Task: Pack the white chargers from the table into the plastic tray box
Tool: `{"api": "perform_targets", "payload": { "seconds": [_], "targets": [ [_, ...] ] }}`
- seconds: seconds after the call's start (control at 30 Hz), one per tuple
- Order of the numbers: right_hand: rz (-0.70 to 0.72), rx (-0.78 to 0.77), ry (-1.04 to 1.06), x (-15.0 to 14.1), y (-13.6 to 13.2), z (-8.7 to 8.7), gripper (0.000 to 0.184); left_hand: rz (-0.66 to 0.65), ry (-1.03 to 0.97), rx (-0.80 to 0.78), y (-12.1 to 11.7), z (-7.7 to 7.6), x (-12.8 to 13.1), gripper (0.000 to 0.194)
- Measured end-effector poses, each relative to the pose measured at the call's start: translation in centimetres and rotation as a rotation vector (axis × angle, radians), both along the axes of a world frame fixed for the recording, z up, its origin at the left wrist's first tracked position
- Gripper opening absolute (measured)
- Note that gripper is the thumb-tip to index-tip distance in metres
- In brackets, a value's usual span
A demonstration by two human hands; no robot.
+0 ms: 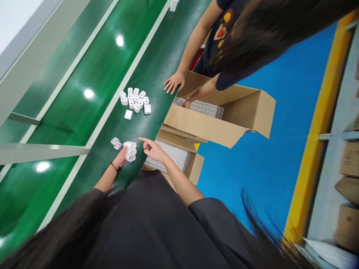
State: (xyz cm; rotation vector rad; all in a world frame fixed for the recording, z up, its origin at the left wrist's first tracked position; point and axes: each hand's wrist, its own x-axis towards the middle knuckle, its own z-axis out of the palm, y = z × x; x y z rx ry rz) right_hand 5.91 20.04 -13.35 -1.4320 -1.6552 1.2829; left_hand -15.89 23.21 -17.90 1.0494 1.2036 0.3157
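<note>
My left hand point(121, 158) is closed around a small stack of white charger housings point(131, 152), held above the green work surface. To the right of the stack hovers my right hand point(155, 151), its index finger stretched out and the other fingers partly curled, with nothing visible in it. Just beyond my left hand lie two slotted white housings point(116, 143). Farther up, several more white housings point(136, 98) stand in a cluster, slots facing up. Below my right hand, an open carton point(196, 164) holds a white cell tray point(176, 155).
Across from me, a co-worker rests one hand point(175, 81) on the green bench point(157, 71) and reaches with the other into a larger open carton point(204, 121) with cell trays. A pale rail point(106, 110) edges the bench. Shelves with cartons point(350, 158) stand far right.
</note>
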Motion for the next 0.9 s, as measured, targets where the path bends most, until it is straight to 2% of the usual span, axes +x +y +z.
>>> {"api": "perform_targets", "payload": {
  "seconds": [0.1, 0.2, 0.27, 0.4, 0.47, 0.57, 0.67, 0.8, 0.9],
  "targets": [
    [0.038, 0.176, -0.072, -1.2, -1.0, 1.5, 0.053, 0.141, -0.171, -0.141, -1.9, 0.6, -0.2, 0.082],
    [0.138, 0.234, -0.235, -3.4, -1.8, 2.4, 0.061, 0.204, -0.244, -0.203, -3.0, 0.7, 0.0, 0.084],
    [0.159, 0.233, -0.337, -4.6, -2.1, 2.6, 0.06, 0.221, -0.239, -0.208, -3.5, 0.4, 0.3, 0.084],
    [0.159, 0.228, -0.458, -5.4, -2.2, 2.2, 0.042, 0.187, -0.143, -0.151, -3.9, -0.2, 0.6, 0.078],
    [0.151, 0.222, -0.451, -5.0, -2.3, 1.7, 0.035, 0.164, -0.051, -0.072, -3.8, 0.1, 0.2, 0.066],
    [0.097, 0.187, -0.409, -3.7, -3.0, 0.6, 0.026, 0.19, 0.132, 0.129, -2.8, 1.1, -1.2, 0.04],
    [0.007, 0.11, -0.375, -2.0, -4.5, -0.8, 0.022, 0.249, 0.359, 0.36, -0.9, 1.9, -2.9, 0.043],
    [-0.139, 0.001, -0.331, 0.5, -7.7, -3.1, 0.022, 0.09, 0.81, 0.664, 1.9, 1.3, -4.4, 0.03],
    [-0.271, -0.127, -0.328, 2.8, -11.6, -5.5, 0.024, 0.05, 0.844, 0.665, 3.2, 0.4, -4.7, 0.02]
  ]
}}
